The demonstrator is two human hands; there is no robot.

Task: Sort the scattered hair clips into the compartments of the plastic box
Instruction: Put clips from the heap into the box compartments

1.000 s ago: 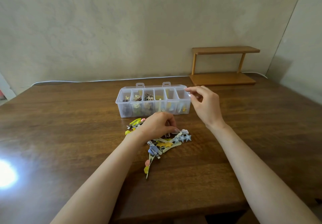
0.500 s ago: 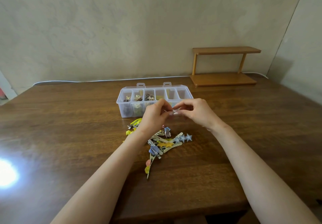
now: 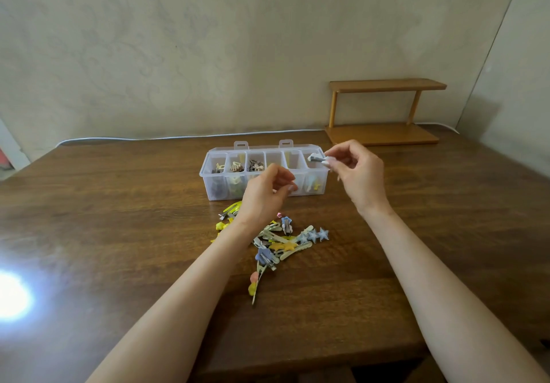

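Note:
A clear plastic box (image 3: pixel 208 174) with several compartments stands in the middle of the wooden table; its left compartments hold brown and cream clips, its rightmost holds yellow ones. My right hand (image 3: pixel 361 177) pinches a small pale hair clip (image 3: pixel 316 158) above the rightmost compartment. My left hand (image 3: pixel 265 196) hovers in front of the box with fingers loosely curled, holding nothing. A pile of coloured hair clips (image 3: pixel 279 242), with star and heart shapes in blue, yellow and pink, lies on the table in front of the box, partly hidden by my left wrist.
A small wooden shelf (image 3: pixel 384 111) stands at the back right against the wall. A white cable (image 3: pixel 148 138) runs along the table's far edge. A bright glare spot (image 3: pixel 12 296) shines on the table at the left.
My left hand passed a pale clip to my right hand in front of the box. My right hand then carried it up and right over the rightmost compartment; my left hand stayed low.

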